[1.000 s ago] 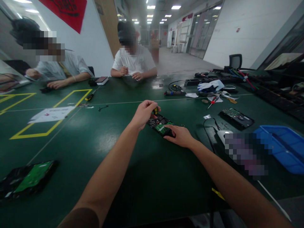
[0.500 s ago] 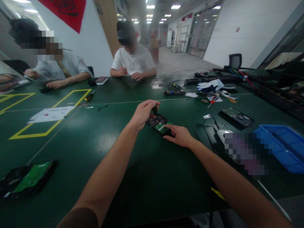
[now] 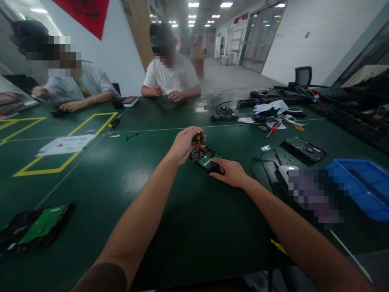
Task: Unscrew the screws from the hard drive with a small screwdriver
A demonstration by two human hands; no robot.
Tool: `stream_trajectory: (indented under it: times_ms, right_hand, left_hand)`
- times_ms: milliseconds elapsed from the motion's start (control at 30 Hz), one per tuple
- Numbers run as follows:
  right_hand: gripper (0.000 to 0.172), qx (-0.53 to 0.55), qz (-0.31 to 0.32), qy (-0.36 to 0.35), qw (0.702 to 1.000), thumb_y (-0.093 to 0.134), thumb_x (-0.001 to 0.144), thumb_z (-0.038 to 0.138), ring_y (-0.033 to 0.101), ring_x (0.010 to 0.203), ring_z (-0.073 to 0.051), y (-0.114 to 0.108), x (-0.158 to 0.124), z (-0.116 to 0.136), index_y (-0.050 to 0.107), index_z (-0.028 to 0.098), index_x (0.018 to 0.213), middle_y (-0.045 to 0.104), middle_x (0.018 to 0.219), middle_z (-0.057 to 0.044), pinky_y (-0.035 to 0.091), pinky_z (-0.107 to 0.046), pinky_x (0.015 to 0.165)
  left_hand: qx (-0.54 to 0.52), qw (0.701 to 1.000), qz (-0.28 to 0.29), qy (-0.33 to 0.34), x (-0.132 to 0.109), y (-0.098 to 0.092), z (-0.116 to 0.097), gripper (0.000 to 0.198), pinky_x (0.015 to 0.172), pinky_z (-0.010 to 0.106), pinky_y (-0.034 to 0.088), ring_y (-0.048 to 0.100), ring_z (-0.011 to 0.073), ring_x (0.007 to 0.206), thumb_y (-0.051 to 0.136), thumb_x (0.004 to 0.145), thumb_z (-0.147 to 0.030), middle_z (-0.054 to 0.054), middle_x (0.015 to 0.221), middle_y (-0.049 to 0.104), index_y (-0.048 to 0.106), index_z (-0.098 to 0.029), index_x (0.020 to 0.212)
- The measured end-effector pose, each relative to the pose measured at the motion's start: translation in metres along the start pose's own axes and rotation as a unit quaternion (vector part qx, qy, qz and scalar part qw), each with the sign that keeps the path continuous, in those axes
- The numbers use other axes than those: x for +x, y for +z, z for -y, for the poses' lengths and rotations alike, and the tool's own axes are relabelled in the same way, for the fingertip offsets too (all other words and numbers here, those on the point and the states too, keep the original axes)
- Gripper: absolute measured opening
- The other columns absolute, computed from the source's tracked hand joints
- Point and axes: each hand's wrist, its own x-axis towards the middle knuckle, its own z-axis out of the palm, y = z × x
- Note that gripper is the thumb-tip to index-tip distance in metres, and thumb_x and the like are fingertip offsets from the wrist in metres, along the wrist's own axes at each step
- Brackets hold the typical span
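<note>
A black hard drive (image 3: 204, 157) with a green circuit board facing up lies on the green table (image 3: 188, 211) in front of me. My left hand (image 3: 184, 144) is closed round a small screwdriver (image 3: 198, 138) with a yellow and black handle, held upright over the drive's far end. My right hand (image 3: 230, 172) rests on the drive's near right corner, fingers curled and pressing down on it.
Another hard drive (image 3: 36, 227) lies at the near left, a third (image 3: 304, 148) at the right beside a blue tray (image 3: 361, 190). Tools, cables and gloves (image 3: 270, 108) lie at the far right. Two other people sit across the table. A paper sheet (image 3: 65, 144) lies in a yellow-taped rectangle.
My left hand's fingers have shifted round the screwdriver handle, which shows its yellow band again. The drive and my right hand have stayed put.
</note>
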Motion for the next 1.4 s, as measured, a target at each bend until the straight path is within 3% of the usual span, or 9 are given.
stream_trajectory:
  times_ms: [200, 367, 767, 967, 1133, 1267, 1400]
  right_hand:
    - [0.058, 0.002, 0.002, 0.004, 1.0, 0.064, 0.095, 0.058, 0.061, 0.072, -0.017, -0.0011, -0.0005, 0.001, 0.057, 0.028, 0.144, 0.069, 0.089, -0.002, 0.034, -0.028, 0.063]
    - [0.059, 0.004, 0.003, 0.004, 1.0, 0.065, 0.094, 0.056, 0.062, 0.073, -0.017, -0.002, -0.0006, 0.0019, 0.057, 0.028, 0.145, 0.07, 0.089, -0.003, 0.036, -0.028, 0.064]
    - [0.057, 0.007, 0.003, 0.003, 1.0, 0.066, 0.094, 0.056, 0.06, 0.072, -0.016, -0.001, 0.0002, 0.0005, 0.058, 0.028, 0.142, 0.068, 0.088, -0.001, 0.034, -0.027, 0.063]
    - [0.058, 0.003, 0.004, 0.004, 1.0, 0.066, 0.094, 0.057, 0.059, 0.073, -0.016, 0.0006, 0.0002, -0.0007, 0.057, 0.029, 0.144, 0.068, 0.088, -0.001, 0.033, -0.028, 0.063]
    - [0.058, 0.003, 0.001, 0.001, 1.0, 0.065, 0.094, 0.057, 0.06, 0.073, -0.016, 0.0, 0.0, 0.0, 0.057, 0.028, 0.144, 0.069, 0.089, -0.002, 0.034, -0.028, 0.064]
    - [0.058, -0.003, 0.002, 0.005, 1.0, 0.065, 0.094, 0.058, 0.061, 0.073, -0.017, -0.0007, -0.0002, 0.0011, 0.057, 0.028, 0.144, 0.069, 0.089, -0.002, 0.035, -0.028, 0.063]
    - [0.058, -0.005, 0.002, 0.007, 1.0, 0.064, 0.094, 0.058, 0.062, 0.073, -0.017, -0.0009, -0.0003, 0.0015, 0.057, 0.028, 0.144, 0.07, 0.089, -0.002, 0.036, -0.028, 0.064]
  left_hand:
    - [0.052, 0.999, 0.005, 0.012, -0.0012, 0.0032, 0.0022, 0.02, 0.06, 0.024, 0.052, 0.063, 0.0159, 0.083, 0.074, 0.086, -0.038, 0.006, 0.09, 0.067, 0.07, -0.018, 0.089]
    - [0.099, 0.995, -0.002, 0.018, -0.0009, 0.0009, 0.001, 0.018, 0.059, 0.022, 0.048, 0.06, 0.0156, 0.086, 0.07, 0.088, -0.037, 0.006, 0.097, 0.068, 0.076, -0.02, 0.092]
    - [0.062, 0.997, -0.032, -0.013, -0.0026, 0.0034, -0.0028, 0.017, 0.06, 0.026, 0.051, 0.07, 0.0214, 0.09, 0.067, 0.087, -0.033, 0.009, 0.091, 0.072, 0.059, -0.019, 0.092]
    - [0.073, 0.997, -0.007, 0.002, -0.0038, 0.0045, -0.0042, 0.015, 0.06, 0.025, 0.051, 0.066, 0.0206, 0.094, 0.064, 0.087, -0.031, 0.011, 0.102, 0.073, 0.065, -0.017, 0.09]
    - [0.103, 0.994, -0.02, 0.028, -0.0021, 0.0021, -0.0036, 0.018, 0.059, 0.024, 0.051, 0.062, 0.0186, 0.09, 0.06, 0.087, -0.029, 0.01, 0.1, 0.069, 0.074, -0.016, 0.086]
    - [0.072, 0.997, -0.011, 0.018, -0.0021, 0.0015, -0.0045, 0.015, 0.057, 0.023, 0.049, 0.065, 0.0174, 0.087, 0.059, 0.09, -0.026, 0.007, 0.094, 0.069, 0.071, -0.019, 0.095]
    - [0.04, 0.999, 0.007, 0.015, -0.0021, 0.0022, -0.0038, 0.011, 0.065, 0.026, 0.054, 0.067, 0.0164, 0.088, 0.058, 0.092, -0.025, 0.007, 0.097, 0.071, 0.068, -0.019, 0.095]
